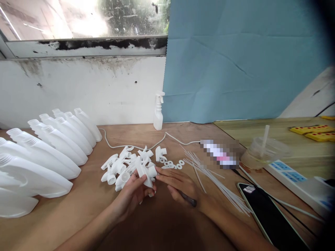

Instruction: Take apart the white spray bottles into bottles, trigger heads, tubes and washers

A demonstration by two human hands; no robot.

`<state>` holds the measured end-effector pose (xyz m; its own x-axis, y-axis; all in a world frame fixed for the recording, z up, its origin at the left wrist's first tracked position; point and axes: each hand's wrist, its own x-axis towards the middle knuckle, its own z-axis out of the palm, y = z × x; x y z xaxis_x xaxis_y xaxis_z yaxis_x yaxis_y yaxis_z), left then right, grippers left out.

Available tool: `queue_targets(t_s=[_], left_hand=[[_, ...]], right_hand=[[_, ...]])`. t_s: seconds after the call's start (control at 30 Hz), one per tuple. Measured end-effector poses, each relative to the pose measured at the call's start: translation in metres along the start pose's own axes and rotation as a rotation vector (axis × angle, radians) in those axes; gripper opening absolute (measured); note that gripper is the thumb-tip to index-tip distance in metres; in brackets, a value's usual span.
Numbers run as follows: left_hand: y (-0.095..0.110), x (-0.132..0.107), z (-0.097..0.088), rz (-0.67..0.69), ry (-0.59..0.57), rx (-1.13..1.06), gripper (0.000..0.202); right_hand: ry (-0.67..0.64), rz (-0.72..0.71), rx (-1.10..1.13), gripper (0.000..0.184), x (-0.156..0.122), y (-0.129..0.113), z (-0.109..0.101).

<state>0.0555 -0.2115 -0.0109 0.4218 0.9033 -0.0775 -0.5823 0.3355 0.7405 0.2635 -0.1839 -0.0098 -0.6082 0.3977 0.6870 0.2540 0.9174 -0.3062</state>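
Observation:
My left hand (133, 191) is closed around a white trigger spray head (142, 171), its round collar turned to the right. A ring shows on one finger. My right hand (180, 183) is closed around a thin tool with a dark handle (187, 198). Its fingertips are at the collar of the spray head, and the tool's working end is hidden, so its kind cannot be told. Just beyond my left hand lies a pile of white spray heads (119, 166). Several small white washers (170, 164) and a bundle of thin white tubes (220, 183) lie past my right hand.
Empty-looking white bottles (62, 139) stand in rows at the left. An assembled spray bottle (158, 113) stands against the wall. On the right are a phone (272, 216), a power strip (290, 177), a plastic cup with a straw (261, 151), cables and a blurred-out device (220, 153).

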Motion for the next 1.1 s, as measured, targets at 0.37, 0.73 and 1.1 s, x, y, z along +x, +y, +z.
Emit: queue_targets(t_s=[0.37, 0.73, 1.1], left_hand=[[0.014, -0.005, -0.010, 0.236, 0.168, 0.577, 0.038], [0.049, 0.004, -0.042, 0.714, 0.107, 1.395, 0.046], [0.051, 0.013, -0.056, 0.725, 0.109, 1.700, 0.043]], right_hand=[[0.188, 0.297, 0.065, 0.034, -0.001, 0.005, -0.021], [0.074, 0.799, 0.515, 0.050, -0.007, 0.012, -0.052], [-0.110, 1.221, 0.452, 0.060, -0.063, 0.019, -0.093]])
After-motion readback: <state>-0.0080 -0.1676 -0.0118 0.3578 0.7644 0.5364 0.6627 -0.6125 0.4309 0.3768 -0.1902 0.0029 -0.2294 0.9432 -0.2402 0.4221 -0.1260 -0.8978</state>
